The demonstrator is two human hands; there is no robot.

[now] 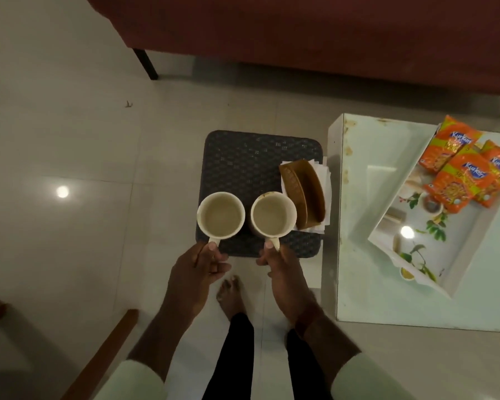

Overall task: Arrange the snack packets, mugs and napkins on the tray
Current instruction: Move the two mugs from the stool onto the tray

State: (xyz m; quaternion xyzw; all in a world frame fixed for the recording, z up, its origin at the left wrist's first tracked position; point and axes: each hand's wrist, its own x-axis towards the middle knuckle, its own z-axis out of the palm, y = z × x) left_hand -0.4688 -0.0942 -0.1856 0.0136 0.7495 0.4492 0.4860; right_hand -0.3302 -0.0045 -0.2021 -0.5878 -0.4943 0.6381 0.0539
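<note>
Two cream mugs sit over the near edge of a dark woven stool. My left hand grips the handle of the left mug. My right hand grips the handle of the right mug. A brown napkin holder with white napkins stands on the stool's right side, touching the right mug. The white floral tray lies on a white table at the right. Three orange snack packets lie at the tray's far end.
A dark red sofa with a black leg runs across the top. A wooden bar lies at the lower left. My feet and black trousers stand on the pale tiled floor below the stool.
</note>
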